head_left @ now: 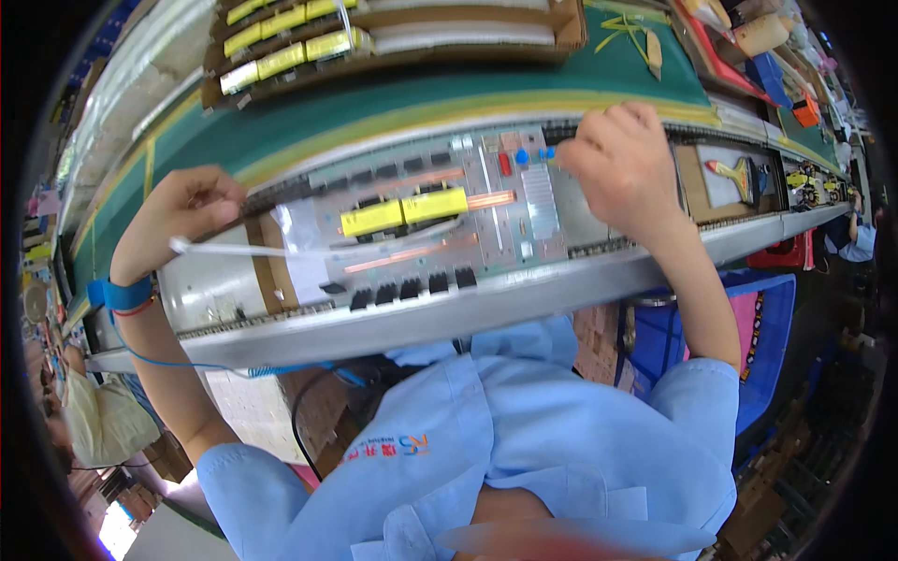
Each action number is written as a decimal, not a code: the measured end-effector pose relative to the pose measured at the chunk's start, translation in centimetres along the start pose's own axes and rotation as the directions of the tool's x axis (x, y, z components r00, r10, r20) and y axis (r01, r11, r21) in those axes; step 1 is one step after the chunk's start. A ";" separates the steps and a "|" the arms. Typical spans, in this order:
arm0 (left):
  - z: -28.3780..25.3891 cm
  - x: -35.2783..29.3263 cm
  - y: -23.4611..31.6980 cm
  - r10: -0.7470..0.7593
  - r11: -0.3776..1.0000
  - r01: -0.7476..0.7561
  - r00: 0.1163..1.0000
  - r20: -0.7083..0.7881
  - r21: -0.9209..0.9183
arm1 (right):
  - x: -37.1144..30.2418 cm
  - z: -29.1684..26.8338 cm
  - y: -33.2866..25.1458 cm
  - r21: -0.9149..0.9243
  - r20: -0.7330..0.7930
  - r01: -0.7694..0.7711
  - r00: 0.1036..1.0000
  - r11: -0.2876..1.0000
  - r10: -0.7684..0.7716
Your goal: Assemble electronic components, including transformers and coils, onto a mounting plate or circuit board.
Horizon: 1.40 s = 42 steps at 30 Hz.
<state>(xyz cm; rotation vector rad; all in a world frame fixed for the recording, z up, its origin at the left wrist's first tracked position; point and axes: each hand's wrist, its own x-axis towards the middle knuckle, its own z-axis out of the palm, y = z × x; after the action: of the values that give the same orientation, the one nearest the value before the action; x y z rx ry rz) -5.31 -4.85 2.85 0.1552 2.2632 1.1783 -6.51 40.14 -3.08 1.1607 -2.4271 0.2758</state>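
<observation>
A circuit board (383,271) lies on the conveyor in front of me, with two yellow-wrapped transformers (402,213) end to end on it, copper strips and black upright parts. A white cable tie (248,250) stretches left from beside the transformers, its free end below my left hand. My left hand (192,210) is closed with thumb and fingers together above the board's left side; I cannot see what they hold. Over the board's right end, near the blue round parts (523,156), my right hand (622,168) is curled into a fist; anything inside is hidden.
Behind the conveyor, a cardboard box (468,58) holds more yellow transformers on a green mat (627,70). A blue strap (126,294) with a coiled cord circles my left wrist. Cutters with red-yellow handles (734,175) lie at right. A blue crate (772,327) stands below the conveyor's metal rail (449,309).
</observation>
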 end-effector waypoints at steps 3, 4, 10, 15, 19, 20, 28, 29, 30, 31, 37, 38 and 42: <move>-4.5 -1.2 -1.3 -0.233 0.831 0.350 0.925 -0.300 0.432 | 1.0 -0.3 -0.5 -0.044 0.042 0.061 0.997 0.997 -0.059; -5.4 -1.2 -1.4 -0.045 0.771 0.318 0.891 -0.452 0.551 | 1.5 -0.6 -0.8 -0.066 0.025 0.015 1.000 0.998 -0.013; -2.4 8.1 7.6 0.581 0.634 -0.029 0.677 -0.451 0.773 | 5.2 -1.4 -5.7 0.325 0.038 0.125 0.989 0.938 -0.145; 1.3 18.9 12.8 0.824 0.178 -0.034 0.552 -0.130 0.983 | 4.8 2.6 -7.8 0.528 0.004 0.196 0.972 0.826 -0.233; 1.8 23.0 13.7 0.832 0.045 0.094 0.547 -0.089 0.995 | 4.3 4.0 -7.5 0.528 -0.048 0.183 0.981 0.829 -0.185; 2.1 23.5 13.9 0.804 0.065 0.109 0.583 -0.117 0.992 | 4.4 4.3 -7.7 0.512 -0.131 0.209 0.978 0.833 -0.164; 3.9 23.8 16.0 0.619 0.424 0.028 0.721 -0.312 0.905 | 4.6 4.1 -7.9 0.493 -0.080 0.189 0.982 0.849 -0.172; 3.9 24.8 15.7 0.633 0.416 0.041 0.704 -0.321 0.909 | 4.8 4.1 -7.9 0.497 -0.081 0.203 0.979 0.844 -0.187; 3.6 26.1 15.3 0.646 0.398 0.049 0.694 -0.318 0.916 | 4.9 4.0 -7.9 0.503 -0.061 0.178 0.983 0.846 -0.171; 3.7 25.9 15.4 0.660 0.378 0.054 0.684 -0.310 0.924 | 4.9 3.8 -8.0 0.506 -0.041 0.150 0.988 0.849 -0.150; 4.7 16.8 17.3 0.829 0.378 -0.278 0.526 -0.189 0.883 | 4.7 1.5 -7.2 0.483 0.101 0.046 0.989 0.874 -0.109; 3.7 16.8 17.5 0.801 0.443 -0.203 0.527 -0.284 0.873 | 4.7 0.7 -7.0 0.463 0.149 0.033 0.982 0.886 -0.115; 1.5 11.9 17.7 0.567 0.824 -0.390 0.578 -0.588 0.412 | 3.6 0.1 -5.2 0.487 0.185 0.009 0.976 0.874 -0.113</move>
<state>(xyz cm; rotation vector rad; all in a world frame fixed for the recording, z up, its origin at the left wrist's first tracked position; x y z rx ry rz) -17.11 11.09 10.83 0.5455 3.1873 1.3862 -4.48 34.32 -1.55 1.5404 -2.5736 0.8206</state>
